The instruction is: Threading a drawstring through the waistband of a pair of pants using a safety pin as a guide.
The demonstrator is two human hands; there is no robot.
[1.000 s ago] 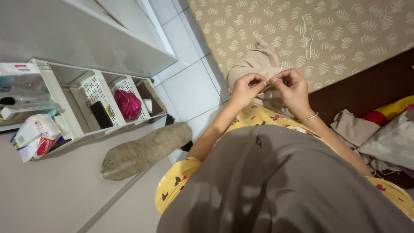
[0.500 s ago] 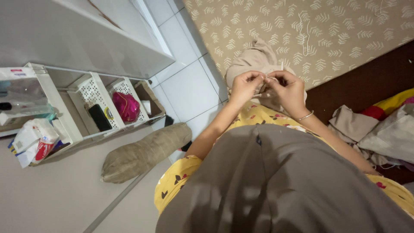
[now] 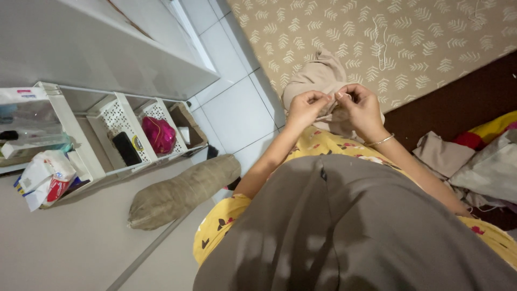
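Nearest the camera is a grey garment [image 3: 350, 231] over the chest, with yellow flowered sleeves [image 3: 226, 221] at its edges. Both forearms reach forward from it to a beige cloth [image 3: 318, 75] that lies on the floor where the white tiles [image 3: 237, 113] meet a leaf-patterned mat [image 3: 409, 43].

The left hand [image 3: 307, 108] has its fingers curled in, thumb and forefinger pressed together on something too fine to make out (a thread or a needle, most likely). The right hand [image 3: 362, 108], a thin bangle [image 3: 379, 141] at its wrist, pinches in the same way, its fingertips almost touching the left's just above the cloth. As I judge it, this is hand sewing at the fiddly stage: threading or tying off, not yet stitching. The next move would call for steady fingertips and a light pull that keeps the strand taut without snapping it.

To the right lies a heap of clothes [image 3: 474, 161]. To the left is a grey bolster [image 3: 183, 191], and beyond it a white rack [image 3: 102, 134] holding a pink bag [image 3: 159, 134] and a black item.
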